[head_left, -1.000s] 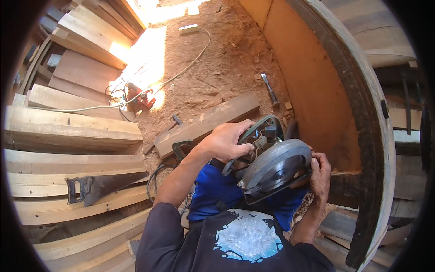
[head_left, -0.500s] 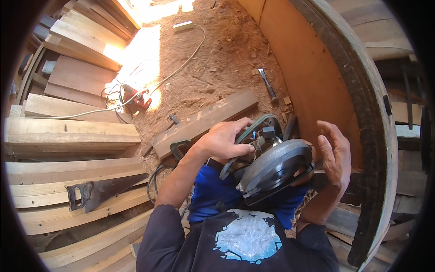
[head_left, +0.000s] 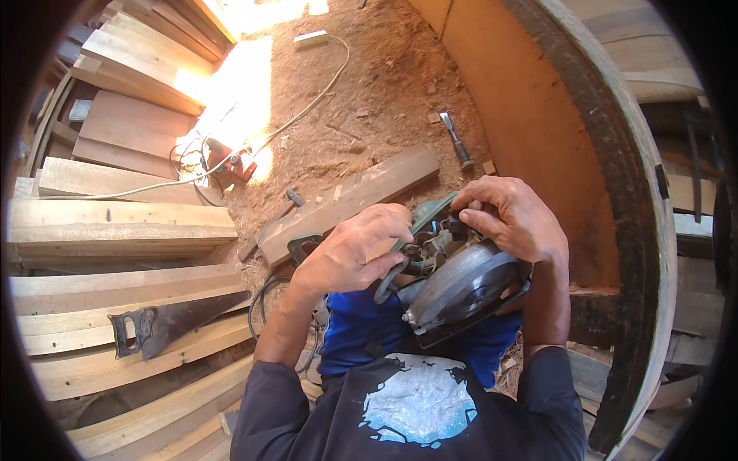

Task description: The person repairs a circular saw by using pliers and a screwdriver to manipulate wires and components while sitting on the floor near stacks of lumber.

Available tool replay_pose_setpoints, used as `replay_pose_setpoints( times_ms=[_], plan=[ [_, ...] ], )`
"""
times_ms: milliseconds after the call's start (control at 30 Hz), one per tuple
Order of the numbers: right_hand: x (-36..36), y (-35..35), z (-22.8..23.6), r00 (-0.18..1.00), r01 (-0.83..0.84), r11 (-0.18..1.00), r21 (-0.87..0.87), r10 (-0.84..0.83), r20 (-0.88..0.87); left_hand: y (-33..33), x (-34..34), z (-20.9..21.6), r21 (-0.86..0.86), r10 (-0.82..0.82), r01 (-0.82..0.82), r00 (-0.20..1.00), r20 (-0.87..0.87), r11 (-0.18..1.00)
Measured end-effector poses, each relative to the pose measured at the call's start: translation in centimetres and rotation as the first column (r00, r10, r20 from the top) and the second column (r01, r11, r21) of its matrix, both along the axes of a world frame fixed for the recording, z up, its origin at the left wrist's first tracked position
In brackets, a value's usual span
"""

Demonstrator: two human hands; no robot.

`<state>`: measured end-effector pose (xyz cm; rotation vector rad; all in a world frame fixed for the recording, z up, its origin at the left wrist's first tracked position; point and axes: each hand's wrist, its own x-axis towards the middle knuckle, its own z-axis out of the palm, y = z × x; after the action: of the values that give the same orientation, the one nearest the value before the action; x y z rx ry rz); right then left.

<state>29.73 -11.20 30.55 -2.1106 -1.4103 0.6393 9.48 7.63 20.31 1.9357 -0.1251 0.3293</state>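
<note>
A circular saw (head_left: 461,284) with a dark round blade guard and green housing rests on my lap, over blue trousers. Part of its housing is opened up, with blue and other wires showing. My left hand (head_left: 357,246) is curled at the saw's left side, thumb and fingertips on the housing by the wires. From the right, my right hand (head_left: 515,219) bends over the top of the saw and pinches a small black part above the guard. The fingertips partly cover that part.
A thick timber (head_left: 346,207) lies just beyond the saw. A chisel (head_left: 456,142) lies on the dusty ground, near an orange panel (head_left: 530,115). On stacked planks (head_left: 123,223) at left rests a handsaw (head_left: 173,323). A red power tool (head_left: 234,161) and a pale cord (head_left: 307,107) lie farther off.
My right hand has moved left from beside the saw, where it was open, and closed on its black part. My left hand has shifted slightly left and down, fingers more curled.
</note>
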Motion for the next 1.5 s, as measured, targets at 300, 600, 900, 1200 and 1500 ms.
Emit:
replay_pose_setpoints(
  times_ms=[300, 600, 900, 1200, 1500],
  plan=[
    [0.5, -1.5, -1.0, 0.982, -0.008, 1.000, -0.006, 0.007, -0.191, -0.5, 0.4, -0.1, 0.221, 0.010, -0.037, 0.992, 0.123, 0.974],
    [1.1, -1.5, -1.1, 0.961, 0.029, 0.992, -0.124, -0.062, -0.268, -2.3, 2.0, 2.3, 0.312, 0.183, -0.210, 0.977, 0.113, 0.927],
    [1.6, -1.2, -2.2, 0.922, -0.010, 0.999, -0.035, -0.005, -0.386, -2.7, 3.1, 2.6, 0.378, 0.205, -0.241, 0.970, 0.134, 0.894],
    [-0.5, -1.2, -1.4, 0.979, 0.101, 0.993, 0.065, -0.088, -0.186, -2.4, 2.7, 1.6, 0.290, 0.248, -0.283, 0.957, 0.151, 0.914],
    [-0.2, -1.7, -2.6, 0.989, -0.008, 0.901, 0.434, 0.071, -0.130, -1.6, 2.8, 1.3, 0.198, 0.135, -0.145, 0.989, 0.061, 0.969]
  ],
)
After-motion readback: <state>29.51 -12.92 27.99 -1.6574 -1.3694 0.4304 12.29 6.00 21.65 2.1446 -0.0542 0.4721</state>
